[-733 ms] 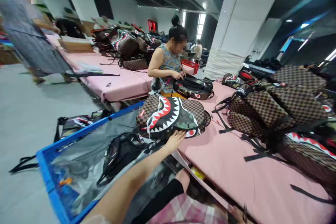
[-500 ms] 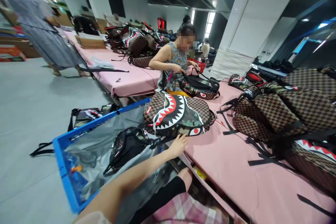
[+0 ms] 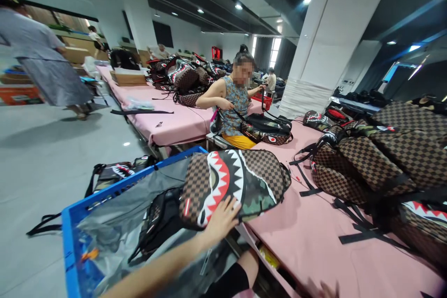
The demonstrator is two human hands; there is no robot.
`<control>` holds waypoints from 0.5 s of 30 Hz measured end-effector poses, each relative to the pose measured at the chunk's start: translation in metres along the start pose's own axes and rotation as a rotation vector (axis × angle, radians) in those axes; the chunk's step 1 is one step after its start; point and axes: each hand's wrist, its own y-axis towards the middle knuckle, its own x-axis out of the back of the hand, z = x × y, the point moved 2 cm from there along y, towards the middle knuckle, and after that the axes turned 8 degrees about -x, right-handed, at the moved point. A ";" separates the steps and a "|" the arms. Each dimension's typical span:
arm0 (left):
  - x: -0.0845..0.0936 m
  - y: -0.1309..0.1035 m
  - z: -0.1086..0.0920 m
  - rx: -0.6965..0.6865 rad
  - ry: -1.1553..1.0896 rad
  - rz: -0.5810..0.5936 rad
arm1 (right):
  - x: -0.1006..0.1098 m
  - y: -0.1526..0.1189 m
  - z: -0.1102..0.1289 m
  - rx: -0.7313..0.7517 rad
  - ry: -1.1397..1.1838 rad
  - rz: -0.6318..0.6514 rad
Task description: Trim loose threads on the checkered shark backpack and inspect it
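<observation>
My left hand [image 3: 221, 219] lies on the front of a backpack [image 3: 258, 172] with its fingers spread, touching the printed shark mouth. The backpack has a brown check pattern, red and white teeth and a camouflage patch. It lies across the pink table's edge and partly over a blue crate [image 3: 70, 242]. My right hand [image 3: 324, 290] shows only in part at the bottom edge, blurred, over the pink table [image 3: 314, 237], fingers apart and nothing seen in them. A dark backpack [image 3: 159, 221] rests on the crate's grey lining.
Checked backpacks [image 3: 370, 163] with loose black straps are piled on the right. Across the table a co-worker [image 3: 232, 98] holds straps of another backpack [image 3: 267, 128]. A bag [image 3: 118, 172] lies on the floor beyond the crate. Another person [image 3: 52, 56] walks at far left.
The backpack has turned and shifted nearer to me, and my left hand has moved from its lower edge onto its front. My right hand has appeared. The co-worker has raised one strap.
</observation>
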 end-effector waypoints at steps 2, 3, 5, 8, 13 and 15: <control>-0.022 -0.031 -0.029 -0.074 -0.003 0.022 | -0.013 0.019 0.044 0.099 0.010 0.050; -0.032 -0.041 -0.041 -0.131 -0.013 0.046 | -0.024 0.029 0.076 0.166 0.006 0.086; -0.045 -0.054 -0.054 -0.212 -0.021 0.068 | -0.060 0.042 0.161 0.527 -0.094 0.260; -0.057 -0.060 -0.057 -0.243 0.020 0.011 | -0.141 0.041 0.283 0.931 -0.394 0.376; -0.080 -0.059 -0.060 -0.274 0.136 -0.356 | -0.255 0.015 0.347 1.088 -0.855 0.586; -0.085 -0.055 -0.060 -0.286 0.107 -0.537 | -0.270 0.019 0.337 1.002 -0.956 0.622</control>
